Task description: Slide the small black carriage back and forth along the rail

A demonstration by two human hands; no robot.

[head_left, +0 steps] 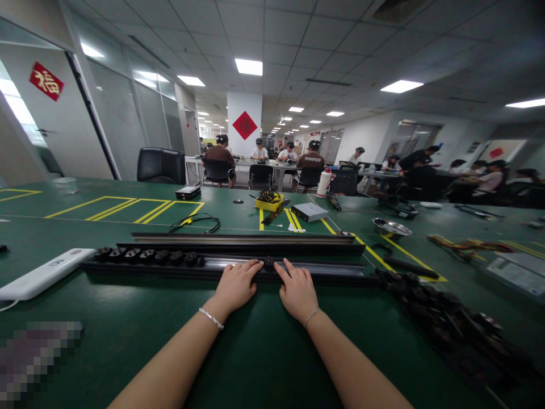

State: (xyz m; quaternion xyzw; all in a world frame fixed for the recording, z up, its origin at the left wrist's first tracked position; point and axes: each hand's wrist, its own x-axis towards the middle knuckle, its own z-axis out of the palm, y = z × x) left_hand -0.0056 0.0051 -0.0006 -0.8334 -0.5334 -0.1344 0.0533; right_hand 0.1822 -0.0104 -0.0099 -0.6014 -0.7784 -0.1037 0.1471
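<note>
A long black channel-shaped rail (pixel 332 271) lies crosswise on the green table in front of me. One small black socket-like block (pixel 269 263) sits in its middle, between the fingertips of my two hands. My left hand (pixel 239 284) has its fingers at the block's left side, the thumb low by the rail's near edge. From the right, my right hand (pixel 297 288) presses its index finger towards the same block, its other fingers over the rail. Several similar blocks (pixel 162 257) stand in a row in the rail's left part. The block's underside is hidden.
Behind lies a second long rail (pixel 242 245). Black blocks are heaped in a dark pile (pixel 451 324) at right. A white power strip (pixel 46 275) lies at left. Farther back are a metal bowl (pixel 392 227), a yellow box (pixel 269 201) and a grey box (pixel 309 212). People sit beyond.
</note>
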